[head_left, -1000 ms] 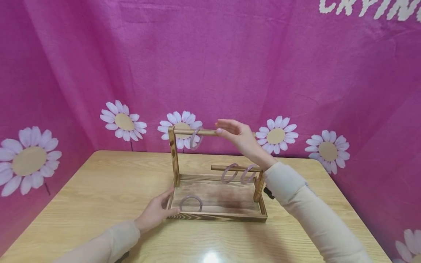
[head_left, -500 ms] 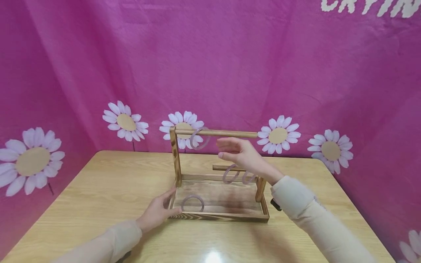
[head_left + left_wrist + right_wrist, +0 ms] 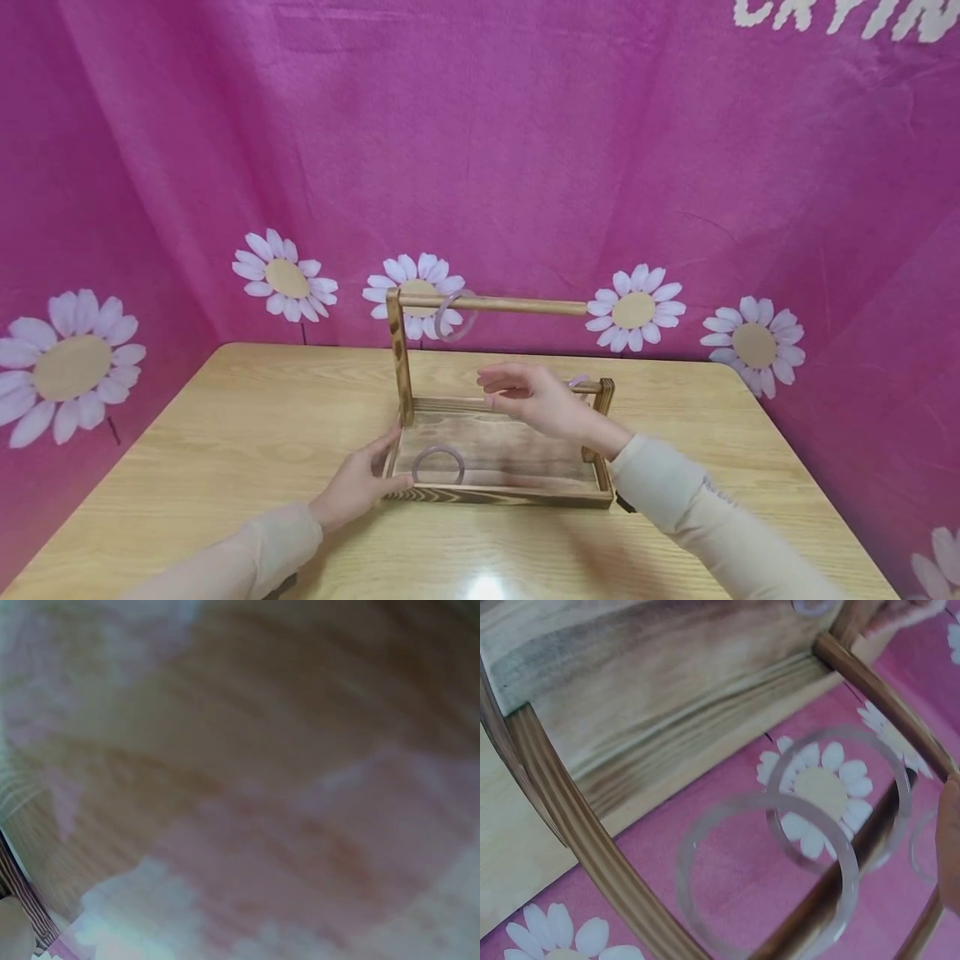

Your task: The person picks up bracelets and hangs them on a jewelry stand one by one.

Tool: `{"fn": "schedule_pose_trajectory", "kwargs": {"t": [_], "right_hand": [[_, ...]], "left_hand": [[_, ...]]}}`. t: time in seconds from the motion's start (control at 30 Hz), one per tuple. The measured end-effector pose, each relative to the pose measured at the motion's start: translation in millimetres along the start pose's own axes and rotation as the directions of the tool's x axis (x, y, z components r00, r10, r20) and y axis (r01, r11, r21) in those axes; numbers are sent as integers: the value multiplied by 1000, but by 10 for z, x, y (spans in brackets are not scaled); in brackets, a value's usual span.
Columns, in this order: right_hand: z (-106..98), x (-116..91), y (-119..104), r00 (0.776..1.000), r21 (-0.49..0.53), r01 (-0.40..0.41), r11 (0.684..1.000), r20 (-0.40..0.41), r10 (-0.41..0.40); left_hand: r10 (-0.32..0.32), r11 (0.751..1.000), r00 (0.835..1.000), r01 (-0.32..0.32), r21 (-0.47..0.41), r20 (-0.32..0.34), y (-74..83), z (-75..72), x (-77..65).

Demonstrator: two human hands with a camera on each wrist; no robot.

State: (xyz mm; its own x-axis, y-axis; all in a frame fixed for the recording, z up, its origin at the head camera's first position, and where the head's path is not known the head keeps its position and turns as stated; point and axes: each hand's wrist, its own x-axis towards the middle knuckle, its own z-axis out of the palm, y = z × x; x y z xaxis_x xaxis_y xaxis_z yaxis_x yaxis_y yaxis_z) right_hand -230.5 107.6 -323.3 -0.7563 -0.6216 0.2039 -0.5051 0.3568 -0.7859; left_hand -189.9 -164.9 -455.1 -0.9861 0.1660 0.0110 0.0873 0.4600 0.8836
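A wooden display stand (image 3: 502, 497) has a shallow tray, an upper rod (image 3: 532, 306) and a lower rod (image 3: 806, 906). My left hand (image 3: 354, 487) grips the tray's front left corner, thumb on the front rim. My right hand (image 3: 536, 402), fingers loosely bent, is in front of the lower rod and holds nothing visible. Two translucent lilac bangles, a nearer bangle (image 3: 684, 874) and a farther bangle (image 3: 904, 791), hang on that rod; in the head view the hand mostly hides them. Another bangle (image 3: 438, 323) hangs from the upper rod. One more bangle (image 3: 438, 449) leans inside the tray.
The stand is on a light wooden table (image 3: 247, 417). A magenta cloth (image 3: 487, 150) with printed daisies surrounds the table at the back and sides. The left wrist view is mostly blurred, with the stand's striped edge (image 3: 26, 889) at its lower left.
My right hand has come down from the upper rod to the level of the lower rod, covering the bangles there. The upper bangle has turned to face more frontward. My left hand stays put.
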Motion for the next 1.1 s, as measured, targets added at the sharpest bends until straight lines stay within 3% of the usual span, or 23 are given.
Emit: {"fn": "schedule_pose_trajectory", "kwargs": {"t": [0.47,0.67,0.87,1.1], "right_hand": [[411,-109,271,991,-151,12,988,136,9],[534,-121,426,990,-207,-27,978,133,55],[662,-65,536,987,-264,-10,964,152,52],[783,71,640,968,-258,-4,966,243,68]], "left_hand": [[3,1000,1000,-3,22,-6,-18,-1,5],[-22,1000,1000,22,18,0,-39,-8,0],[-6,1000,1000,6,8,1,-37,-8,16],[-8,1000,1000,8,3,3,-30,-5,18]]}}
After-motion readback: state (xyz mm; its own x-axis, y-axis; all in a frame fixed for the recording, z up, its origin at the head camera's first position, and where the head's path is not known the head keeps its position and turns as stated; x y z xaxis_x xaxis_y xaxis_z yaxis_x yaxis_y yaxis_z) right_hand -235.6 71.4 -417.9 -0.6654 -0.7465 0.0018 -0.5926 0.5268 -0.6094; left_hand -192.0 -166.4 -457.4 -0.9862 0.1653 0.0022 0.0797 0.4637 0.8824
